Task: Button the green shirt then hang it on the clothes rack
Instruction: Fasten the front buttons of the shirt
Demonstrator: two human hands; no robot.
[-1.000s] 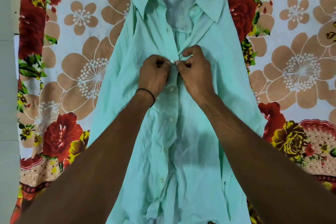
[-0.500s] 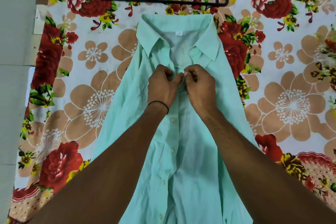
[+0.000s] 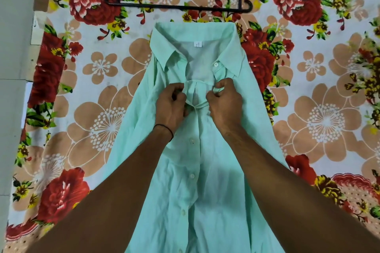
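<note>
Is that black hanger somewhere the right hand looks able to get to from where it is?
Probably yes. The hanger lies uncovered on the floral sheet just beyond the collar. But the right hand grips the shirt front, so it must let go first.

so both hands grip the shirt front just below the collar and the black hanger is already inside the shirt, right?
Not quite. The left hand and right hand do grip the shirt front below the collar, but the hanger isn't inside it. The head view shows it lying on the flowered sheet beyond the collar, apart from the shirt.
</note>
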